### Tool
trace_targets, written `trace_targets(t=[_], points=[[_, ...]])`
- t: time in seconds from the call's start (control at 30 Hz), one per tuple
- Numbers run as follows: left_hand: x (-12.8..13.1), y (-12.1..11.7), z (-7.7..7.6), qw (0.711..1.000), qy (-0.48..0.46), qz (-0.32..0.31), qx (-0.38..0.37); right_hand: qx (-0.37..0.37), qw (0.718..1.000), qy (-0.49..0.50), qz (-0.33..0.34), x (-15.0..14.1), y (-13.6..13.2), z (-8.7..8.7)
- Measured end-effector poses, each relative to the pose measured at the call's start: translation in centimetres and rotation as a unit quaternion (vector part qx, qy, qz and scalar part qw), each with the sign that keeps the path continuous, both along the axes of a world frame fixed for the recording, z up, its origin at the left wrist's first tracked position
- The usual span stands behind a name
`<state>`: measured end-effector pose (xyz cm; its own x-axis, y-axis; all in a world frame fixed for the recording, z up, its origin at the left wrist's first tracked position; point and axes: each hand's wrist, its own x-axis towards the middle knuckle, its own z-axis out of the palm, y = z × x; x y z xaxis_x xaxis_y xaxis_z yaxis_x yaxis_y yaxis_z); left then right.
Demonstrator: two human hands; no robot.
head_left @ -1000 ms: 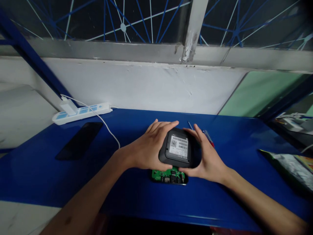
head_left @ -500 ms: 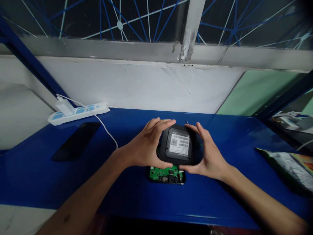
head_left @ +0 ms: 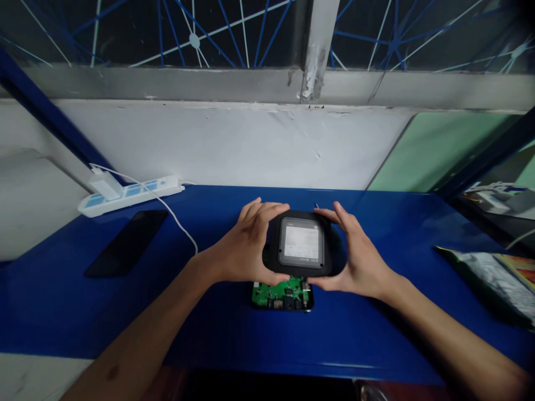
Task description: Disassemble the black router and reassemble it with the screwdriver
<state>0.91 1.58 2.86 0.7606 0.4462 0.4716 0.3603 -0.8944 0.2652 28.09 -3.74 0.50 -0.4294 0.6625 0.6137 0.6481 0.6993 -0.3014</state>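
Between my two hands is a black square plastic cover [head_left: 271, 262] with rounded corners and a white label [head_left: 301, 240] facing me. My left hand [head_left: 246, 248] grips its left side, thumb at the near edge and fingers at the far edge. On the opposite side my right hand [head_left: 361, 256] grips it in the same way. Below the cover, on the table, lies a green circuit board [head_left: 276, 294] in a dark shell. The cover hides the far part of the board.
On the blue table [head_left: 200, 340], a black phone [head_left: 127, 242] and a white power strip [head_left: 136, 192] with a plugged-in charger and cable [head_left: 179, 223] are at left. A shiny packet [head_left: 493, 278] lies at right. The tip of a thin tool [head_left: 316, 206] shows behind the cover.
Both hands keep hold of the cover, which has tilted to face me more and turned slightly. The whole view has shifted a little, and the red-tipped item behind my right hand is now hidden.
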Motion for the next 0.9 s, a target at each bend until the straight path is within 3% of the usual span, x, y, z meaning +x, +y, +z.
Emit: trace_targets(t=[0.23, 0.43, 0.67, 0.9], points=[[-0.5, -0.5, -0.3, 0.999, -0.001, 0.021, -0.043, -0.037, 0.999, 0.005, -0.001, 0.0, -0.2, -0.1], [-2.0, -2.2, -1.4, 0.993, 0.008, 0.048, -0.104, -0.119, 0.992, 0.023, 0.028, -1.2, -1.3, -0.3], [-2.7, -3.9, -2.2, 0.983, 0.019, 0.059, -0.171, -0.149, 0.988, -0.010, 0.044, -2.2, -1.9, -0.7], [-2.5, -4.5, -1.5, 0.969, 0.070, 0.080, -0.222, -0.181, 0.982, -0.032, 0.041, -2.4, -1.9, -1.2]])
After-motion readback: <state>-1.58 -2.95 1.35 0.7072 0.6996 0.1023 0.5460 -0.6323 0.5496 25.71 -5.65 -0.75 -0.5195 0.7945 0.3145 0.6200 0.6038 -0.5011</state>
